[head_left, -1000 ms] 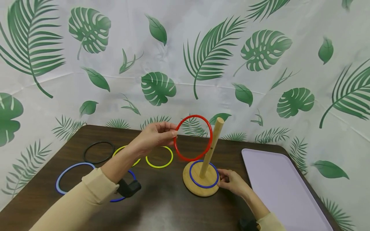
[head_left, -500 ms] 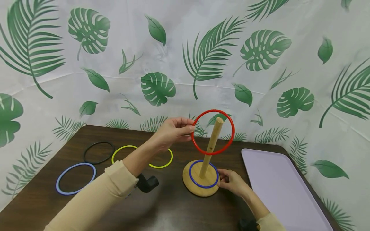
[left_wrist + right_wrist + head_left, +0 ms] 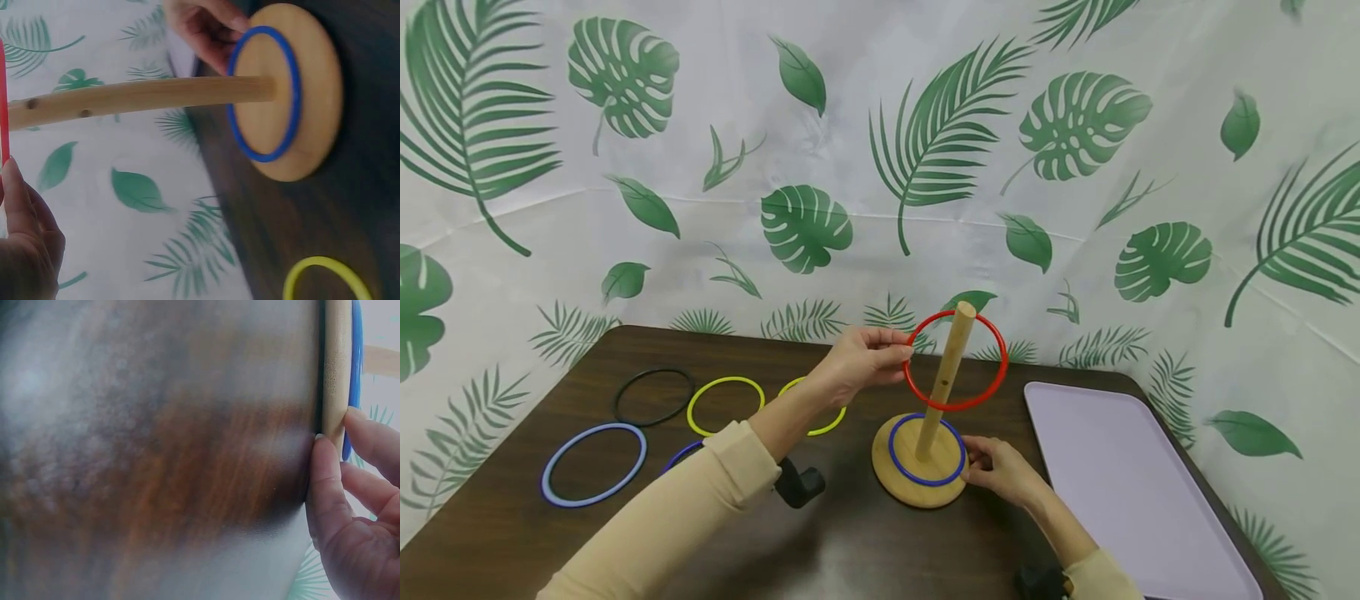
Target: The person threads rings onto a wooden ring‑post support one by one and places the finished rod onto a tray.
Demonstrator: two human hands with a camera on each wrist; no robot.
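**A:** Start at the fingers; what has the left hand [image 3: 861, 360] got?

**B:** Its fingertips [image 3: 901, 343] pinch the left edge of the red ring [image 3: 956, 361], just right of centre in the head view; the ring stands nearly upright, slightly tilted, and it already encircles the wooden peg [image 3: 947, 379]; the peg's rounded top pokes up above the ring's upper arc.

**A:** So which way does the ring lie from the fingers?

**B:** It spreads rightward from the pinch, across the peg; the peg's long axis runs from the base up and a little to the right, leaning in the frame; my guess is the ring must travel down along that axis, toward lower centre.

**A:** What waits at the bottom?

**B:** A blue ring [image 3: 927, 450] lies flat on the round wooden base [image 3: 919, 460], around the foot of the peg; the left wrist view shows it plainly.

**A:** And the other hand?

**B:** The right hand [image 3: 1000, 472] sits lower right of the base; thumb and curled fingers [image 3: 325, 464] grip the base's edge; the right wrist view shows them touching the rim.

**A:** Which hand is nearer the red ring?

**B:** The left, since it holds it; the right is well below.

**A:** Further out?

**B:** At the left of the table [image 3: 865, 550], a black ring [image 3: 653, 397], two yellow rings [image 3: 726, 406], a pale blue ring [image 3: 593, 464]; a lilac tray [image 3: 1135, 492] at lower right.
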